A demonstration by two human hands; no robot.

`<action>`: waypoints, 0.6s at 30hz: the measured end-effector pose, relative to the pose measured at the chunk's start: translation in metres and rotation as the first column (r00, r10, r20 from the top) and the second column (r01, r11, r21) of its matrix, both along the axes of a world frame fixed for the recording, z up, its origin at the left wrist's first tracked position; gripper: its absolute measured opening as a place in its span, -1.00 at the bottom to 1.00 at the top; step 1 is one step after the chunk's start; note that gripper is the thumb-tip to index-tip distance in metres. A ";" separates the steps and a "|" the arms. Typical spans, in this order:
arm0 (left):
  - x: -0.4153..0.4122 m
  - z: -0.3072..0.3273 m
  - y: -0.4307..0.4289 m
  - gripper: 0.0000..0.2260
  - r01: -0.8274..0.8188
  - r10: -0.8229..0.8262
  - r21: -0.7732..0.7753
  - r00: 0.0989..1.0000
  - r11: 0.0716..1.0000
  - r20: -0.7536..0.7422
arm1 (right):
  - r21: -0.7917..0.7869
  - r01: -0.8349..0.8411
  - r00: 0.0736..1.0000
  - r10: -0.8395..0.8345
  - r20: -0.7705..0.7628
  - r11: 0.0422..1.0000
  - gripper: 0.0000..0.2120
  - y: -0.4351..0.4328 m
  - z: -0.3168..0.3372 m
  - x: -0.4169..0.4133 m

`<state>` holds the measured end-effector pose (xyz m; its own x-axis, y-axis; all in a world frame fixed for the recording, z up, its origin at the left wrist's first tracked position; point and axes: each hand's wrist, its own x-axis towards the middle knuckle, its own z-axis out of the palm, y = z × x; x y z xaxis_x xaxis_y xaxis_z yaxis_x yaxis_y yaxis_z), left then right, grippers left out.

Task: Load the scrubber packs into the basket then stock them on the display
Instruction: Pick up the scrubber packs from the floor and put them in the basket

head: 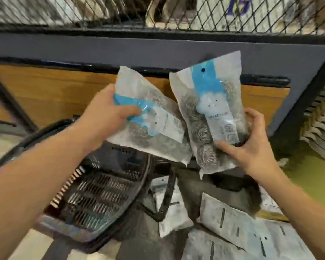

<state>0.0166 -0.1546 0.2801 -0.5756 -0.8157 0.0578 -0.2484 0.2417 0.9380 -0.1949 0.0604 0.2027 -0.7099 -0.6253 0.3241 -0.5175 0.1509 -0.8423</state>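
Observation:
My left hand (105, 113) grips a clear scrubber pack (154, 132) with a blue label and steel wool balls inside, held tilted over the basket. My right hand (251, 147) holds a second scrubber pack (210, 117) nearly upright by its lower right edge, its blue cloud label facing me. The two packs touch at their lower corners. Below them lies a dark plastic basket (94, 207) with slotted walls, tipped toward me, its handle (167, 196) hanging to the right. Several more packs (231, 220) lie face down at the lower right.
A grey shelf frame (158, 49) with a wooden panel (51, 94) stands straight ahead. Black wire mesh (233, 14) with bagged goods behind it runs along the top. A stack of flat cardboard (319, 126) sits at the right. The floor is pale at the lower left.

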 end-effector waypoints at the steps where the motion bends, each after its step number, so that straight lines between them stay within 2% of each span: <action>1: 0.022 0.011 -0.019 -0.52 -0.042 0.042 -0.039 0.999 0.998 0.016 | -0.020 -0.043 0.999 0.043 -0.016 0.999 -0.18 -0.024 0.008 0.011; 3: 0.064 0.025 -0.057 -0.47 -0.096 0.103 -0.098 0.993 0.991 0.061 | -0.045 -0.130 0.991 0.128 -0.040 0.990 -0.18 -0.073 0.023 0.038; 6: 0.123 0.032 -0.110 -0.58 -0.090 0.123 -0.169 0.973 0.981 0.194 | -0.043 -0.241 0.970 0.239 -0.044 0.970 -0.20 -0.143 0.032 0.085; 9: 0.165 0.014 -0.157 -0.52 -0.058 0.135 -0.203 0.911 0.977 0.390 | 0.048 -0.333 0.943 0.333 0.014 0.942 -0.25 -0.204 0.019 0.135; 11: 0.181 -0.018 -0.189 -0.45 0.011 0.074 -0.158 0.850 0.987 0.521 | 0.158 -0.367 0.930 0.360 0.074 0.917 -0.25 -0.235 -0.007 0.164; 15: 0.189 -0.101 -0.246 -0.43 0.150 -0.104 0.008 0.648 0.989 0.755 | 0.392 -0.387 0.911 0.280 0.302 0.835 -0.33 -0.274 -0.083 0.203; 18: 0.183 -0.162 -0.278 -0.58 0.208 -0.199 0.088 0.608 0.974 0.769 | 0.558 -0.340 0.899 0.087 0.429 0.757 -0.46 -0.288 -0.142 0.215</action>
<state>0.1998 -0.4328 0.1182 -0.5635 -0.6741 -0.4776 -0.8197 0.3844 0.4245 0.0204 -0.2275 0.0604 -0.5154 -0.7451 -0.4233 -0.2841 0.6146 -0.7359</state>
